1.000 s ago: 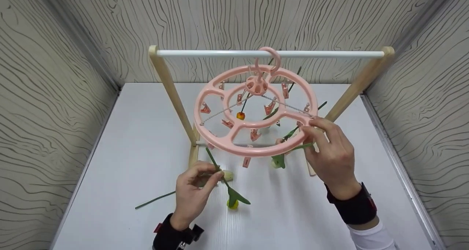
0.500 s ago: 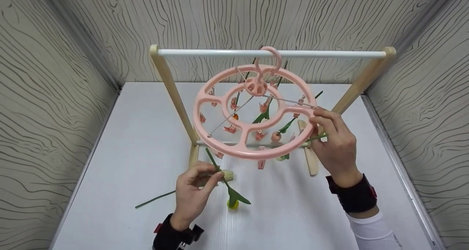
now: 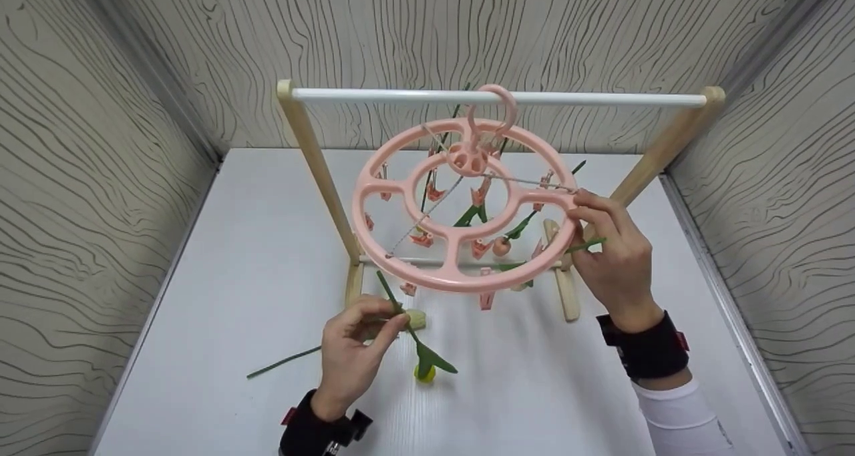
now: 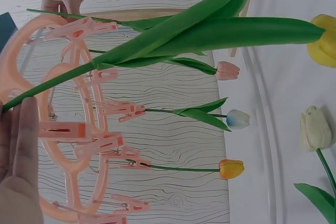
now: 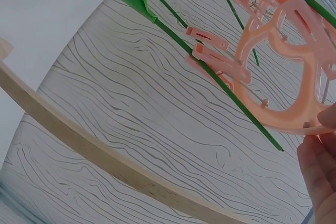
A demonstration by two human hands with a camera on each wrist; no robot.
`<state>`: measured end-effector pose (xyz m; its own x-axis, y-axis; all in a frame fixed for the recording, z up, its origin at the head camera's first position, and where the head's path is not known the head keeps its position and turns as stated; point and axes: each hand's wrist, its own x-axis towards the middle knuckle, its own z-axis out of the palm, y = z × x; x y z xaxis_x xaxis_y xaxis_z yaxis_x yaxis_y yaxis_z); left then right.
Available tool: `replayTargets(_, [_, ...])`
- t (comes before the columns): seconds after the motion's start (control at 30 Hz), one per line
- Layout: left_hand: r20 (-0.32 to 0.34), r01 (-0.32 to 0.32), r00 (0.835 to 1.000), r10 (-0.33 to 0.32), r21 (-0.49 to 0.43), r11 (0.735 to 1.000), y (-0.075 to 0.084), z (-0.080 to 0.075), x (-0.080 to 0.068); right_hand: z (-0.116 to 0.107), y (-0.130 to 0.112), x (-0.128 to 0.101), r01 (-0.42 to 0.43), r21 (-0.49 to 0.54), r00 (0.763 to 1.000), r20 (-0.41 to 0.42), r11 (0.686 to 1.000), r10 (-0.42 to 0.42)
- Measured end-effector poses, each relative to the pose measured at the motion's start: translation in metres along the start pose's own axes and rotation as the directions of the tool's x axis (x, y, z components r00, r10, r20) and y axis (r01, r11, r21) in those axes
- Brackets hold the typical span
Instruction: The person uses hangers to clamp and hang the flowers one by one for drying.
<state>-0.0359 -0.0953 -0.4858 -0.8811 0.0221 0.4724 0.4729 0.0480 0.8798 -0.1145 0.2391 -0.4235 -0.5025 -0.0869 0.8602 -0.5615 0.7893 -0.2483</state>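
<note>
Your right hand (image 3: pixel 611 256) pinches the outer rim of the pink round clip hanger (image 3: pixel 467 202), fingers curled on it at its right side, with a green stem (image 3: pixel 586 245) passing just under the fingertips. The hanger hangs by its hook from the white rail (image 3: pixel 401 97) of a wooden rack (image 3: pixel 314 169); its clips hold artificial tulips by the stems, among them a pink one (image 4: pixel 228 70), a pale blue one (image 4: pixel 238 119) and an orange one (image 4: pixel 231 169). Your left hand (image 3: pixel 354 352) rests low on the white worktop (image 3: pixel 254 256), thumb and forefinger closed on the stem of a cream tulip (image 3: pixel 414 320). Just beside it lies a yellow tulip (image 3: pixel 423 373) with broad leaves. Pale walls with a dark wavy grain (image 3: pixel 100 142) enclose the worktop on three sides.
</note>
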Motion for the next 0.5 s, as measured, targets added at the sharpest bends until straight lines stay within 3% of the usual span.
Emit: replayTargets(0.5, [0.005,0.006,1.000,-0.006,-0.005,1.000,-0.0018,0.0007,-0.0016,-0.0004,-0.0005,-0.0052,0.035,0.037,0.999,-0.036,0.999,-0.034])
